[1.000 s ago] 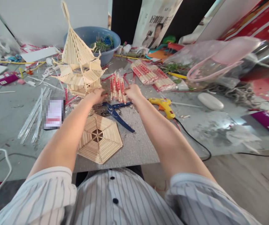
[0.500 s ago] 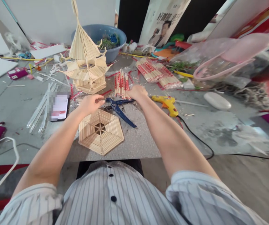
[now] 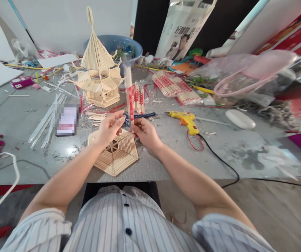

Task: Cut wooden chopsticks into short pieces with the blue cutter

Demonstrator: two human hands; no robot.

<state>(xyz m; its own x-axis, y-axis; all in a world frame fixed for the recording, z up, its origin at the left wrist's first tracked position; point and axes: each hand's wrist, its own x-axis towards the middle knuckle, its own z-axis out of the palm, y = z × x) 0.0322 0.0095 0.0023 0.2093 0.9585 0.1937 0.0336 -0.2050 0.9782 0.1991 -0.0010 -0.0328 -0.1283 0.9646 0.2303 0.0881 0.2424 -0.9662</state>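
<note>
Both hands are pinching a wrapped chopstick pack [image 3: 129,99] upright above the hexagonal stick panel [image 3: 113,154], right hand [image 3: 145,132] fingers clamping its bottom, left hand [image 3: 110,126] fingertips closing on its wrapper, seemingly steadying it.

Wrapped chopsticks [image 3: 129,94] between both hands

I wore a white shirt [image 3: 129,224] with thin dark stripes and dark buttons [image 3: 128,231]; its short sleeves [image 3: 45,227] left my forearms bare.
</note>
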